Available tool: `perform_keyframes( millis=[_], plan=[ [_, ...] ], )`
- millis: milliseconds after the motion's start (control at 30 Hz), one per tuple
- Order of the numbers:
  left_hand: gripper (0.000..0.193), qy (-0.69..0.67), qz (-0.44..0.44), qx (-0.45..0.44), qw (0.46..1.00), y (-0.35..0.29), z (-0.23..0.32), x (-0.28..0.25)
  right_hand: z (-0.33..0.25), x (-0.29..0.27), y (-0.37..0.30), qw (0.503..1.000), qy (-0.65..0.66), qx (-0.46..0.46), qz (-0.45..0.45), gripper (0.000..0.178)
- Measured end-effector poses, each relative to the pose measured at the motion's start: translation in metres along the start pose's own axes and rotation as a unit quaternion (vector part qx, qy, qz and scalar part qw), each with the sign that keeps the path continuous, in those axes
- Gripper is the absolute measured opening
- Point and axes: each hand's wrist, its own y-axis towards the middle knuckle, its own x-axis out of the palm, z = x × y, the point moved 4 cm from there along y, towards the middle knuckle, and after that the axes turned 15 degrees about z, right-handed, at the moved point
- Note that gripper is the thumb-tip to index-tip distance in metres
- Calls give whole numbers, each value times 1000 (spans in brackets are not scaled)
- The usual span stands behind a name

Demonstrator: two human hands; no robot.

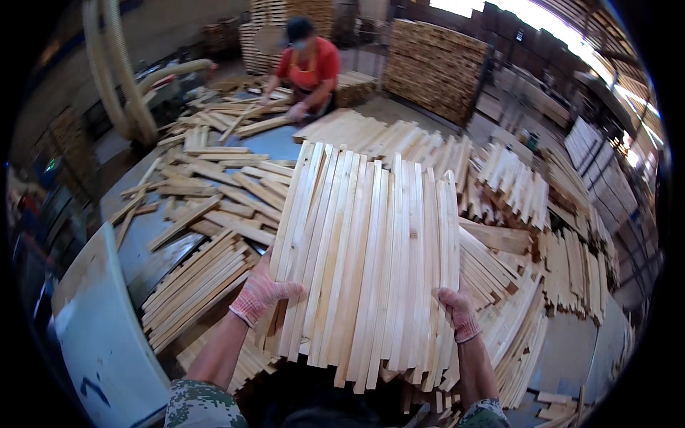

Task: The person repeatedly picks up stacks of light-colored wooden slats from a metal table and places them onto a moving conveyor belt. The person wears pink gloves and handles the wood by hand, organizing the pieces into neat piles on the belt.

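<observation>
Blue-grey desk (pixel 284 145) spreads across much of the frame, mostly covered with pale wood. At the centre, a broad bundle of wooden strips (pixel 367 264) is lifted toward the viewer, its pieces side by side with uneven ends. Loose sticks (pixel 184 222) lie in a jumbled heap left of centre. A whitish curved panel (pixel 107 342) fills the lower left, and a tall timber stack (pixel 432 71) stands above centre right. A person in a red top (pixel 325 64) bends over the heap, upper centre. Smallest, in pinkish gloves: the left grip (pixel 265 291) clasps the bundle's left edge, the right grip (pixel 460 312) its right edge, thumbs in front.
</observation>
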Motion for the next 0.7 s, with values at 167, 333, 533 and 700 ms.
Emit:
perform_keyframes(
  millis=[167, 333, 533, 700],
  plan=[
    [111, -3, 95, 20, 995, -102, 14, -113, 53, 65, -23, 992, -81, 48, -80, 84],
    [122, 2, 222, 39, 974, -235, 14, -225, 110, 162, -80, 974, -55, 42, -216, 89],
    [125, 14, 379, 29, 925, -448, -19, -385, 182, 322, -244, 922, -61, 82, -374, 91],
    [113, -97, 460, -6, 883, -595, -43, -477, 244, 422, -377, 869, -90, 164, -458, 77]
  ],
)
